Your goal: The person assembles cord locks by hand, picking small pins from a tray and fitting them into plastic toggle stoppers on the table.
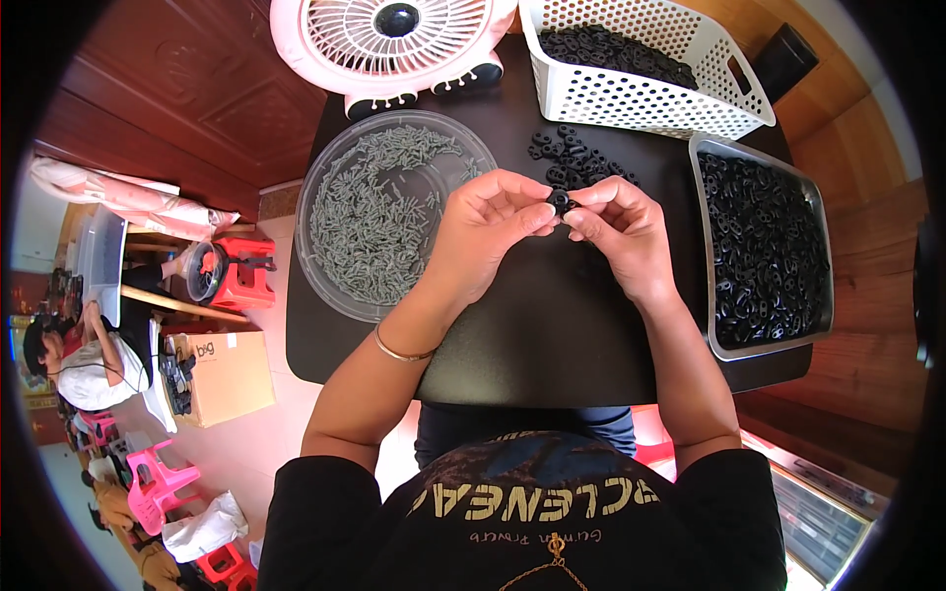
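Two-handed, pinching one black part [562, 202] narrowly with left hand [483, 229] and right hand [633, 230], right of the tub [418, 185]. Best to hold level, grip evenly from both sides and leave its middle uncovered for a clear view.

The small part [562, 202] is black, the pegs [353, 236] grey-green, the hole-dotted basket [631, 103] white.

Black short-sleeved T-shirt [537, 468], yellow lettering [527, 504], dark trousers [613, 426], thin bangle [397, 354] on left forearm [379, 399], gold chain [537, 572]
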A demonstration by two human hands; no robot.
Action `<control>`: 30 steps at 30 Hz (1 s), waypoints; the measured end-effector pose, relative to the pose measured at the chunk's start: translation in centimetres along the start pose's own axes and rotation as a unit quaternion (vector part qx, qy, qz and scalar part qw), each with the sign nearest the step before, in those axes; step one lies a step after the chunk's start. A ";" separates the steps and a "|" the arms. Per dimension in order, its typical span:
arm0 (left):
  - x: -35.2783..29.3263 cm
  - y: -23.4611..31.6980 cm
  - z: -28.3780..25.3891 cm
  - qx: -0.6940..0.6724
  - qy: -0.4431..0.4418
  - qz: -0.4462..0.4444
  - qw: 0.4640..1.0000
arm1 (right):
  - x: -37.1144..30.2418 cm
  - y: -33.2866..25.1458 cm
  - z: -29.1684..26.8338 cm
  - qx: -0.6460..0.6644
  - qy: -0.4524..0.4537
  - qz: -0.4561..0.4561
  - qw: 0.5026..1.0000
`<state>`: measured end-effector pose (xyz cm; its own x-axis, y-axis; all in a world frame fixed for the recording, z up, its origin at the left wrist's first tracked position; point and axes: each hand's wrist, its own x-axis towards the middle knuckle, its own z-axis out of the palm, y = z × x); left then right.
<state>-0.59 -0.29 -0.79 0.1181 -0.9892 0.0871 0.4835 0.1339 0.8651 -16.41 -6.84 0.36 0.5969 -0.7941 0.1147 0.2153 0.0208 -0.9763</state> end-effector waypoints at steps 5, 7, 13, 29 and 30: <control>-0.1 0.1 0.3 -0.001 -0.012 0.005 1.000 | -0.2 0.4 -0.2 -0.004 0.001 -0.018 1.000; 0.0 0.0 0.2 0.002 -0.010 0.008 1.000 | -0.1 0.3 0.0 -0.006 0.011 -0.020 1.000; -0.1 0.0 0.0 0.009 -0.010 0.009 1.000 | -0.1 0.4 -0.1 -0.007 0.004 -0.021 1.000; -0.2 0.1 0.1 0.034 -0.016 0.006 0.999 | -0.3 0.4 0.0 -0.019 0.016 -0.025 0.999; -0.2 0.1 0.1 0.034 -0.016 0.006 0.999 | -0.3 0.5 0.0 -0.014 0.016 -0.026 0.999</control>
<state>-0.65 -0.06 -0.67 0.0958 -0.9890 0.1125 0.4224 0.1428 0.8951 -16.43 -6.60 -0.19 0.5598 -0.8132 0.1592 0.2233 -0.0370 -0.9741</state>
